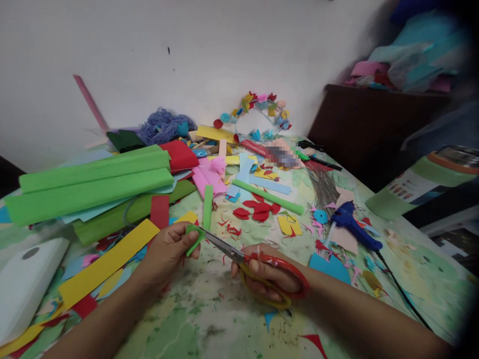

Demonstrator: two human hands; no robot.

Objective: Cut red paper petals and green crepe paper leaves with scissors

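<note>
Green paper piece [195, 240] — pinched in left hand [169, 252]

Blurred patch [281, 156] at the far side of the table [209, 304], contents unreadable. White box [22, 284] cut off by left edge. Green piece [194, 240] partly hidden under left hand [168, 252] fingers; right side of the picture dark, out of focus.

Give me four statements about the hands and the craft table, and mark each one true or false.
1. The right hand holds red-handled scissors. True.
2. The left hand pinches a blue paper piece. False: it is a green piece.
3. A blue glue gun lies on the table to the right of the scissors. True.
4. The long yellow strip lies right of the glue gun. False: it lies by the left hand.
</note>
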